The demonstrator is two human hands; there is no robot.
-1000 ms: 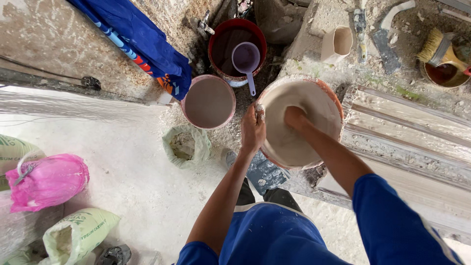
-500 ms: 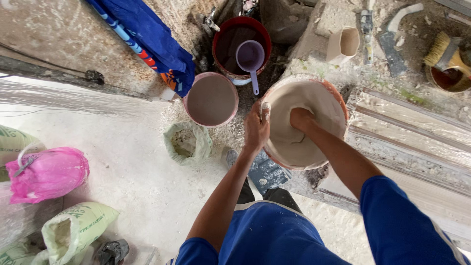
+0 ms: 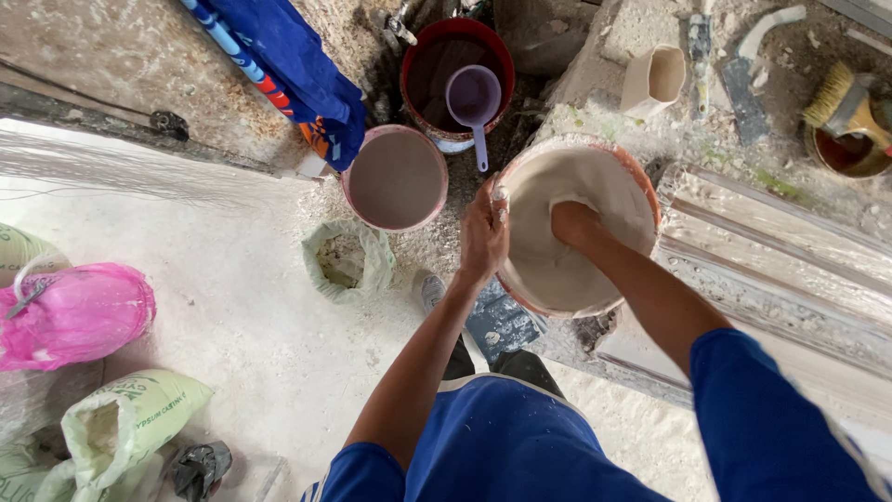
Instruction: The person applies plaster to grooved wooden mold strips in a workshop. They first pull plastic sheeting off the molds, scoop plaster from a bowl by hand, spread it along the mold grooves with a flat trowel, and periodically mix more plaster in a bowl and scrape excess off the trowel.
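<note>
Since half a second ago my right hand (image 3: 574, 223) has slid from the near wall of the basin toward its middle, while my left hand (image 3: 485, 234) has stayed on the rim; the view itself has barely shifted. Now the left hand is closed over the near-left edge of the round basin (image 3: 641, 177), fingers wrapped on the rim and smeared white. The right hand is pressed down into the pale wet plaster (image 3: 557, 270) that coats the inside; whether its fingers are curled or flat I cannot tell, since the mix hides them.

The basin sits tilted toward me, on the edge of a dusty slab. Just to its left stands a pink bucket (image 3: 397, 178) filled with grey-brown liquid, and behind that a dark red bucket (image 3: 457, 74) with a purple scoop (image 3: 474, 102) resting in it. A small green sack (image 3: 347, 260) lies open on the white floor near the pink bucket. Blue cloth (image 3: 288, 65) hangs at the upper left. Well to the right, a brush (image 3: 841, 102) rests on a small pot. A pink bag (image 3: 74, 311) lies at the far left.
</note>
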